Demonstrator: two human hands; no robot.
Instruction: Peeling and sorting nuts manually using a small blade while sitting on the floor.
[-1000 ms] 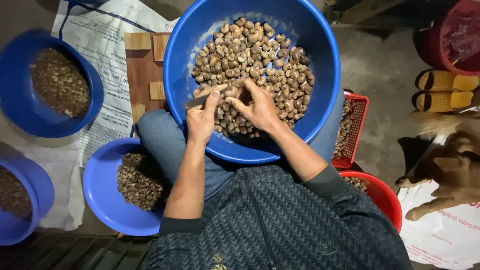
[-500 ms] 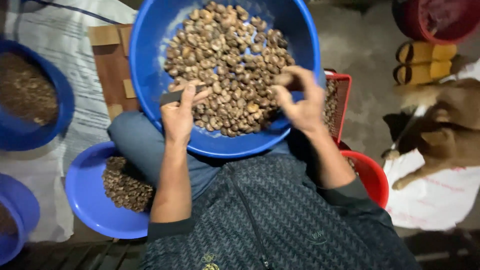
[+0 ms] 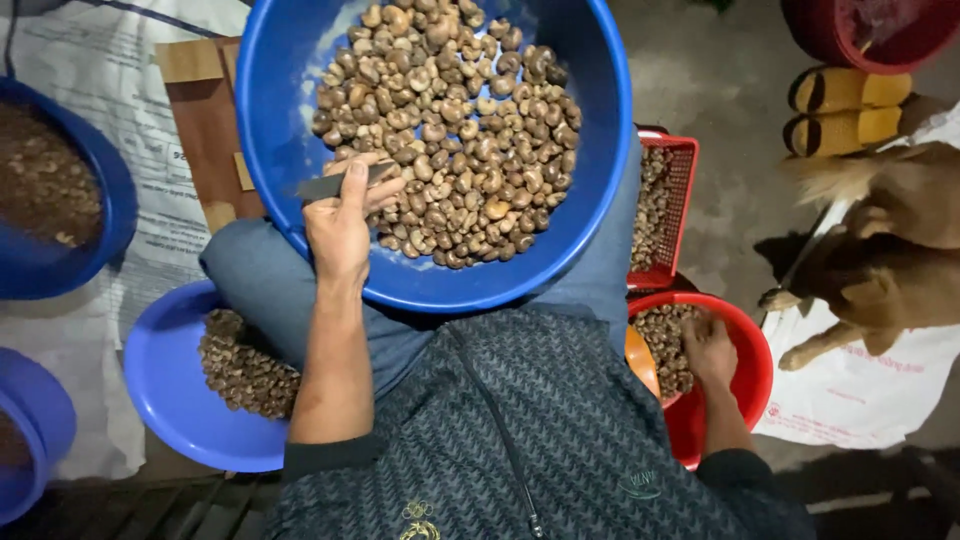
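Note:
A large blue basin [image 3: 290, 150] full of brown cashew nuts [image 3: 450, 120] rests on my lap. My left hand [image 3: 340, 220] sits at its near left rim, gripping a small dark knife [image 3: 325, 185] whose blade points left. My right hand [image 3: 708, 348] is down at my right side inside a red bucket [image 3: 755, 375] of shelled nuts, fingers resting on the nuts; whether it holds one is hidden.
A blue bowl of shells [image 3: 170, 385] lies by my left knee. Two more blue basins [image 3: 105, 215] [image 3: 40, 425] stand at the left, over printed sacks with a wooden board [image 3: 205, 130]. A red basket [image 3: 665, 215], yellow sandals [image 3: 845, 110] and a dog [image 3: 885, 260] are at the right.
My right hand left the basin, swung right and dropped into the red bucket. My left hand stayed at the basin's rim with the knife. The view shifted slightly.

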